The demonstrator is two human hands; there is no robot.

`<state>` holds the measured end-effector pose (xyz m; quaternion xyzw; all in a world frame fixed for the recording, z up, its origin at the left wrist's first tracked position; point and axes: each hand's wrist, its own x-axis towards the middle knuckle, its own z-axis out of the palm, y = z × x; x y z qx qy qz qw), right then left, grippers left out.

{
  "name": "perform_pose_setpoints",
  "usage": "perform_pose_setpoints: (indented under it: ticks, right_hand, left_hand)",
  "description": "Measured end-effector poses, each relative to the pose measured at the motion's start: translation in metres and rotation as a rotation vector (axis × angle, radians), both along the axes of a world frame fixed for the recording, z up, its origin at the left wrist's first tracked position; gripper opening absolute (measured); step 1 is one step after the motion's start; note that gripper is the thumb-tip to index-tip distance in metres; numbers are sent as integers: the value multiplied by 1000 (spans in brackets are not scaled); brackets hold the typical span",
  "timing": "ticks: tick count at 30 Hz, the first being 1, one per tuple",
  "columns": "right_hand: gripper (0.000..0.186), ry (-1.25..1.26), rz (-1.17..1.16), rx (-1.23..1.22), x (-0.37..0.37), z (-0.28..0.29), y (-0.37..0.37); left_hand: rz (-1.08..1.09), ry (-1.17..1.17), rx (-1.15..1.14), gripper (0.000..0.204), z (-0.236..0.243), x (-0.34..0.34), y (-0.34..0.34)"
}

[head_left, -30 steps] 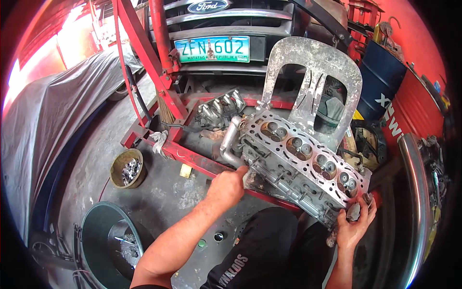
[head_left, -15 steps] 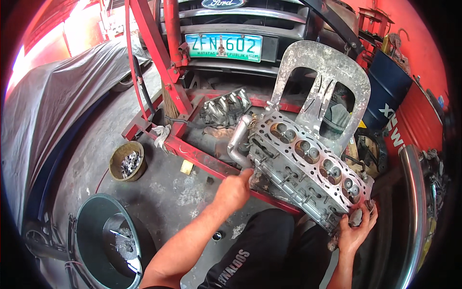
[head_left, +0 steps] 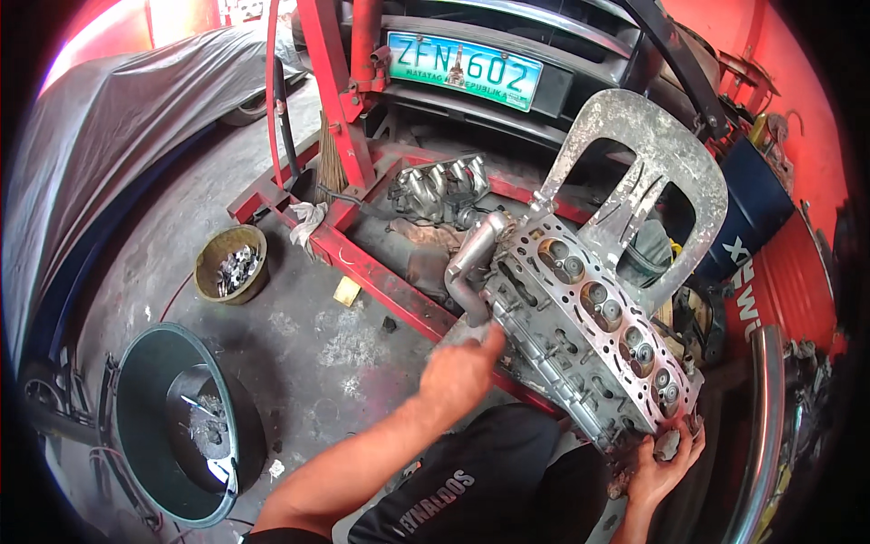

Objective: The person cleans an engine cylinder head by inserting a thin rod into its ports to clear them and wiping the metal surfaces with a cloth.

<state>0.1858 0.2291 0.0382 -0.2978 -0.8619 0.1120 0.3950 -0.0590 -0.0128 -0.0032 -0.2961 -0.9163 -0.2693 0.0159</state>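
Observation:
A grey metal cylinder head rests slanted on a worn plastic chair, its flat face with several round combustion chambers turned up. A bent metal pipe sticks out at its far left end. My left hand is curled by the head's left side, just below the pipe, with thumb side up; whatever its fingers hold is hidden. At the near right end, my right hand grips the cylinder head. A small grey lump shows between its thumb and fingers, its kind unclear.
A red steel frame stands before a vehicle's front bumper. An intake-like metal part lies inside it. On the floor at left are a small tub of metal parts and a large dark basin. A blue drum stands right.
The whole view has shifted, so the scene sits farther right and slightly lower. My left hand stays curled beside the cylinder head; my right hand keeps its grip on the end.

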Motion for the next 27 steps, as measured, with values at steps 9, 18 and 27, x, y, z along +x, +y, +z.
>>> perform_pose_setpoints:
  ticks: [9,18,27]
  right_hand:
    - [53,30,15,-17,-4,-2,2]
    - [54,16,0,14,-3,-4,4]
    - [55,10,-24,41,-10,-1,-3]
  left_hand:
    - [41,-100,135,41,-4,-41,-10]
    - [23,-90,64,42,1,-19,-8]
    - [36,-159,-51,35,-7,-36,-30]
